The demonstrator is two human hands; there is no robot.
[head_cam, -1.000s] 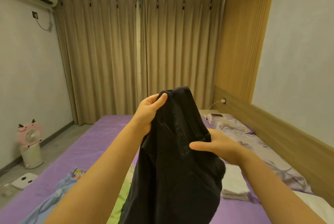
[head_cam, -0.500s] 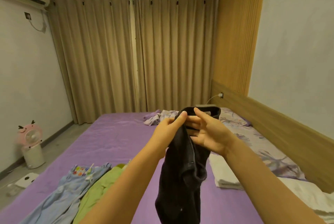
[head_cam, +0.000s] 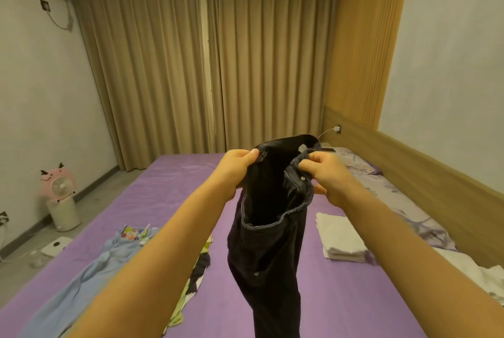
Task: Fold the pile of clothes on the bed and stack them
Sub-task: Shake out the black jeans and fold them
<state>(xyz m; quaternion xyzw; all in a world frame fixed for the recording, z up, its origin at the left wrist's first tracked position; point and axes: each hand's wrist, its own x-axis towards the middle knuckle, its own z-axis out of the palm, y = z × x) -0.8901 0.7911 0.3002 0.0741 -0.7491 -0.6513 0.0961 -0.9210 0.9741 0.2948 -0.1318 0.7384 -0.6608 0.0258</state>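
Dark denim pants [head_cam: 270,242] hang in the air above the purple bed [head_cam: 169,190], their waistband spread open towards me. My left hand [head_cam: 236,167] grips the waistband on its left side. My right hand [head_cam: 323,174] pinches the right side by the button. The legs drop out of view at the bottom edge. Light blue jeans [head_cam: 90,269] lie unfolded on the bed at the lower left, with a green and dark garment [head_cam: 193,280] beside them. A folded white stack [head_cam: 341,236] sits on the bed to the right.
A floral pillow [head_cam: 362,166] and a wooden headboard [head_cam: 425,174] run along the right. White bedding [head_cam: 474,272] is bunched at the right edge. On the floor at the left stand a pink fan [head_cam: 58,187] and a white scale [head_cam: 56,246]. Beige curtains [head_cam: 207,65] cover the far wall.
My hands have drawn apart along the waistband, spreading the pants open. One second ago the pants were bunched, the left hand high and the right lying flat against the fabric.
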